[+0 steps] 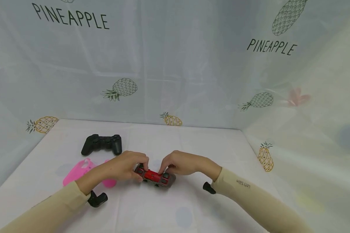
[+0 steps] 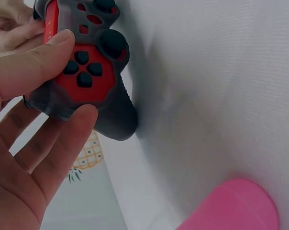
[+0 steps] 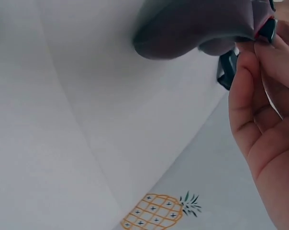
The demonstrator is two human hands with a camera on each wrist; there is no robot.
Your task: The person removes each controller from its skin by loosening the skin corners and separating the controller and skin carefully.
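Observation:
A red game controller [image 1: 152, 175] stands tilted on the table, a dark grey silicone cover [image 2: 119, 117] wrapped round its grips and face. Red shows through openings in this cover beside the black buttons and sticks. My left hand [image 1: 125, 165] grips one end, thumb over the front and fingers behind, as the left wrist view shows. At the far edge near the other grip, my right hand [image 1: 180, 162] pinches the cover with thumb and fingertips. In the right wrist view its fingertips [image 3: 250, 62] partly hide that edge.
A bright pink silicone cover [image 1: 75, 173] lies behind my left forearm, partly hidden by it. Farther back on the left is a black game controller [image 1: 101, 144]. The white table [image 1: 210, 139] meets a pineapple-print curtain [image 1: 189, 64] at its back edge.

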